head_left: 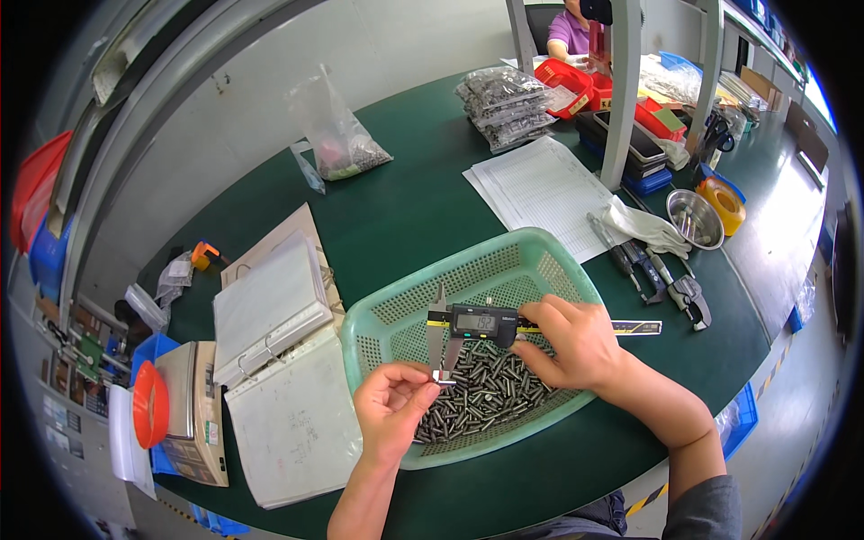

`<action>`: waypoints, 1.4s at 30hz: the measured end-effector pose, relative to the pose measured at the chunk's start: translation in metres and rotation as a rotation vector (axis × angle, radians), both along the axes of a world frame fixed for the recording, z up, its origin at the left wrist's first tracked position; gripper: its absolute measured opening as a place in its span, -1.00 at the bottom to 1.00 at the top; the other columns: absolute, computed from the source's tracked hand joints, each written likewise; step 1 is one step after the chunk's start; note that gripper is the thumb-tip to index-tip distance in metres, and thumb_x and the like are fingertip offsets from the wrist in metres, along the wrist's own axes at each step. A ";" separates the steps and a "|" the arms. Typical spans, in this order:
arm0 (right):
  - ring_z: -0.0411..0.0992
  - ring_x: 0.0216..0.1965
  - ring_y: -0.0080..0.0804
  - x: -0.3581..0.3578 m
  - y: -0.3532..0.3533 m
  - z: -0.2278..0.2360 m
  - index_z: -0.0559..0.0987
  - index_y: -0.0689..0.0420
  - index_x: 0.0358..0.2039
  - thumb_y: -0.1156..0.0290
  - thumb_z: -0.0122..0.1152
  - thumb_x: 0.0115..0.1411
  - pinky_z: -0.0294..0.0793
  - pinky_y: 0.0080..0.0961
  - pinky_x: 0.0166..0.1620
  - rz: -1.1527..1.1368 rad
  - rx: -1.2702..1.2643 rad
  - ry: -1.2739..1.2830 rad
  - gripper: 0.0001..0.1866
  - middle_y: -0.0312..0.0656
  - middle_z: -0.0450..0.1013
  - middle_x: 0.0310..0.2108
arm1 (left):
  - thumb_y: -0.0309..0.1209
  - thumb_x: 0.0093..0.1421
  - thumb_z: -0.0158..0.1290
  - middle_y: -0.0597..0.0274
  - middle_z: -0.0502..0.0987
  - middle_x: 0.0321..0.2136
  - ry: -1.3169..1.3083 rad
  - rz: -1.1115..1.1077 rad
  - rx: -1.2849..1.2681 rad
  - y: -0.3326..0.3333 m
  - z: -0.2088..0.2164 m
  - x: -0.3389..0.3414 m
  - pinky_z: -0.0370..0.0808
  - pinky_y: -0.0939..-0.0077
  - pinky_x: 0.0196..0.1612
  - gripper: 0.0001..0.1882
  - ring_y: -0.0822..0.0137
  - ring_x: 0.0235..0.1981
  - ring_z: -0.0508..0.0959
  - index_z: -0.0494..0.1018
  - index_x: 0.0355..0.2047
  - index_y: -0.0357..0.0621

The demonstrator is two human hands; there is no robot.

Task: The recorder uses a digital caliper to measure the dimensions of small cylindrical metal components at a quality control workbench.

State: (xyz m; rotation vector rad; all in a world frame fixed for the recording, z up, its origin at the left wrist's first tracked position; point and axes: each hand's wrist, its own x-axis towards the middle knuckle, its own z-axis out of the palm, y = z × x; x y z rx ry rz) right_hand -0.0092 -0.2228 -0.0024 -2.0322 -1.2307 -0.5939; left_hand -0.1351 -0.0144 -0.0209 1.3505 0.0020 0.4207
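A digital caliper [481,309] is in my right hand [576,346], its thumb and fingers closed round the slider and beam. Its jaws point down toward a small shiny metal pin [444,379]. My left hand [396,400] pinches that pin between thumb and fingertips, at the tips of the jaws. Whether both jaws touch it is too small to tell. Both hands are over a pale green perforated plastic basket [533,238]. Inside the basket lies a heap of similar small metal pins [486,391].
Left of the basket lies an open ring binder [288,409], with a scale [200,405] beyond it. Printed sheets [531,193], a white glove [648,225], measuring tools [661,279] and a metal bowl [695,219] are right. Bagged parts [506,103] sit behind; another person [569,34] sits farther back.
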 end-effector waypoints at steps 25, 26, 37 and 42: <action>0.39 -0.67 -0.16 0.005 0.002 -0.002 0.46 0.17 -0.48 0.18 0.30 -0.03 0.34 -0.33 -0.63 -0.075 -0.011 0.073 -0.68 -0.16 0.36 -0.60 | -0.67 -0.05 0.05 0.20 0.42 -0.34 0.042 0.246 0.498 -0.010 0.000 0.003 0.43 0.62 -0.32 -0.79 0.43 -0.37 0.46 0.36 -0.36 -0.27; 0.40 -0.65 -0.14 0.006 0.004 -0.001 0.45 0.18 -0.45 0.19 0.28 -0.01 0.35 -0.33 -0.63 -0.090 -0.014 0.084 -0.68 -0.15 0.36 -0.58 | -0.67 -0.09 0.08 0.22 0.43 -0.40 0.025 0.274 0.578 -0.009 -0.003 0.004 0.42 0.60 -0.37 -0.77 0.41 -0.39 0.46 0.38 -0.38 -0.23; 0.40 -0.67 -0.24 0.006 0.009 -0.010 0.51 0.17 -0.36 0.31 0.33 -0.08 0.35 -0.41 -0.62 -0.112 0.158 0.045 -0.70 -0.21 0.38 -0.58 | -0.43 -0.15 0.22 0.25 0.45 -0.48 0.152 -0.141 1.490 -0.041 0.030 0.017 0.42 0.33 -0.34 -0.76 0.20 -0.39 0.47 0.53 -0.39 -0.11; 0.40 -0.67 -0.26 0.004 0.010 -0.010 0.52 0.16 -0.36 0.28 0.32 -0.08 0.35 -0.42 -0.63 -0.115 0.131 0.066 -0.70 -0.22 0.38 -0.59 | -0.43 -0.15 0.20 0.22 0.45 -0.58 0.159 -0.202 1.535 -0.036 0.018 0.023 0.43 0.30 -0.37 -0.83 0.17 -0.45 0.48 0.55 -0.47 -0.12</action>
